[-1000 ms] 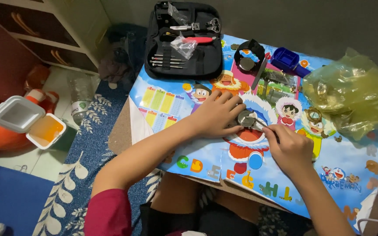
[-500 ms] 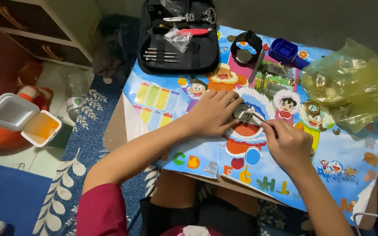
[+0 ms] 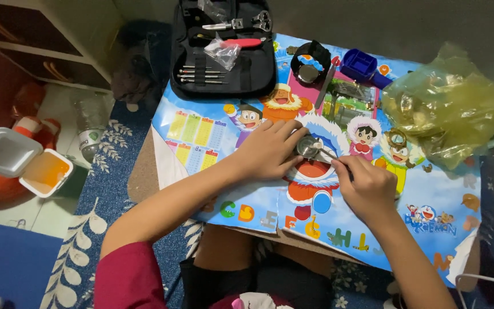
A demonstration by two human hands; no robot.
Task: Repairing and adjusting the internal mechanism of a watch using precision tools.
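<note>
A small round metal watch case (image 3: pixel 308 146) lies on a colourful cartoon poster (image 3: pixel 224 123) spread over a low table. My left hand (image 3: pixel 267 150) rests on the poster with its fingertips pressed against the case, holding it steady. My right hand (image 3: pixel 367 186) grips a thin dark-handled tool (image 3: pixel 331 154) whose metal tip touches the case.
An open black tool case (image 3: pixel 224 51) with small screwdrivers, pliers and a plastic bag lies at the far edge. A black watch strap (image 3: pixel 310 63), a blue plastic holder (image 3: pixel 361 64) and a crumpled yellowish plastic bag (image 3: pixel 447 103) sit far right. An open plastic container (image 3: pixel 21 160) stands on the floor at left.
The view shifted slightly. Both hands stay on the watch case, with the tool tip still working at it; no clear change in grip.
</note>
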